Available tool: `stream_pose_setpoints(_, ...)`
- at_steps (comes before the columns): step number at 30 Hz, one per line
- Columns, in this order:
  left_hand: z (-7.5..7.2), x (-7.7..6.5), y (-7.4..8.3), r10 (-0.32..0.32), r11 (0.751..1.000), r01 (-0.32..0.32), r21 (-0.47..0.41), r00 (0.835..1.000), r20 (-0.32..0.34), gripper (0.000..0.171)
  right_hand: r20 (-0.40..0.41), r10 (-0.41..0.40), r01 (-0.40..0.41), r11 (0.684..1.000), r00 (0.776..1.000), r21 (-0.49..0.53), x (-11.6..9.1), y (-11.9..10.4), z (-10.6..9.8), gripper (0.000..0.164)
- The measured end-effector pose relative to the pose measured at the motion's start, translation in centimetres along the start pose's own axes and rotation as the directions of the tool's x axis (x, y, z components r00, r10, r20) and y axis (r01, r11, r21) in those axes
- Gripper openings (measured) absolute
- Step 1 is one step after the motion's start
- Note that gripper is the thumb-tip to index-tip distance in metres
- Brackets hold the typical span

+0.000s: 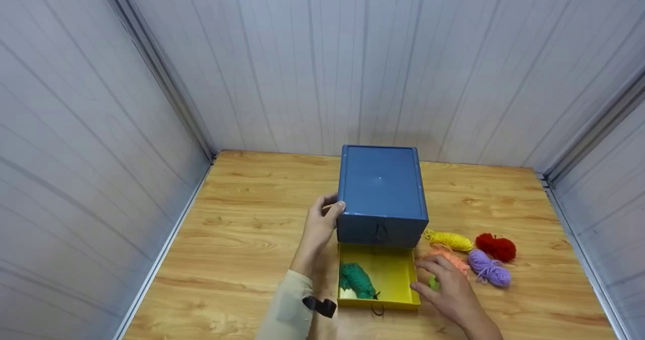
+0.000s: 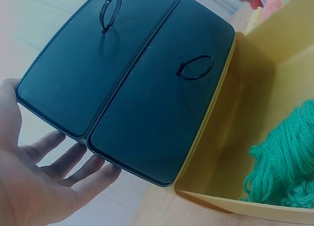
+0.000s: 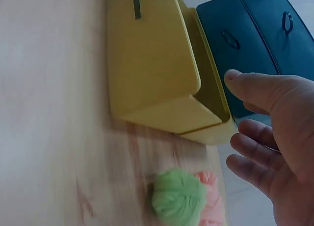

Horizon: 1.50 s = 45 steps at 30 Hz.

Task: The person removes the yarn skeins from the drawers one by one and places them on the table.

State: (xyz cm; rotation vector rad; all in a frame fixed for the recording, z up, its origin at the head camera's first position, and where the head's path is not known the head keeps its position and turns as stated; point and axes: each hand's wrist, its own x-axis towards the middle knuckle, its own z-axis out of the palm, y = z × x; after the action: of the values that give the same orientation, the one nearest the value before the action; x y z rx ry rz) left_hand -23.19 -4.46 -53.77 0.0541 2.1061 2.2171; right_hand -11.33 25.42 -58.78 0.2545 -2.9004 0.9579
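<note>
A blue drawer box [image 1: 383,184] stands on the wooden surface, its yellow bottom drawer [image 1: 395,277] pulled out toward me. Inside the drawer's left part lie a dark green yarn skein [image 2: 287,157] and something cream-white [image 1: 347,293]. My left hand [image 1: 323,221] rests on the box's left side, thumb at the top front edge and fingers extended along the side. Just right of the drawer, my right hand [image 1: 447,287] hovers with relaxed, parted fingers, holding nothing. A light green yarn ball [image 3: 177,196] sits below it, partly hidden in the head view, beside peach yarn [image 1: 452,259].
Right of the box lie yellow yarn [image 1: 450,240], red yarn [image 1: 496,248] and a purple skein [image 1: 490,269]. Upper drawer fronts carry black loop handles [image 2: 196,68]. Pale panel walls [image 1: 322,68] enclose the wooden surface [image 1: 252,229] at the back and sides.
</note>
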Motion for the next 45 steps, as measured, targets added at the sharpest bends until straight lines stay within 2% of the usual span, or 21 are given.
stream_pose_setpoints(7,0.1,0.0,-0.1,-0.009,1.0,0.009,0.0,1.0,-0.01,0.047,0.048,-0.057,0.053,0.996,0.997,0.065,0.6,-1.2,0.8,0.035)
stream_pose_setpoints(14,0.0,-0.1,-0.2,-0.012,1.0,0.012,0.014,1.0,-0.011,0.048,0.152,-0.092,0.069,0.986,0.984,0.154,0.9,-2.1,2.1,0.036)
stream_pose_setpoints(21,-0.1,0.1,-0.1,0.004,1.0,-0.004,-0.01,1.0,-0.01,0.048,0.174,-0.183,0.151,0.972,0.968,0.18,1.3,-2.6,3.3,0.029)
stream_pose_setpoints(32,0.0,0.1,0.1,0.01,0.999,-0.011,-0.032,1.0,-0.017,0.046,0.243,-0.223,0.212,0.975,0.944,0.072,2.7,-2.9,5.1,0.036)
stream_pose_setpoints(37,0.1,0.1,0.0,-0.001,0.999,0.0,-0.037,1.0,-0.014,0.047,0.312,-0.221,0.208,0.975,0.924,0.076,3.2,-3.2,5.5,0.038)
stream_pose_setpoints(45,0.1,0.2,-0.1,-0.008,1.0,0.007,-0.021,1.0,-0.015,0.046,0.4,-0.171,0.142,0.985,0.901,0.1,4.2,-4.5,6.2,0.044)
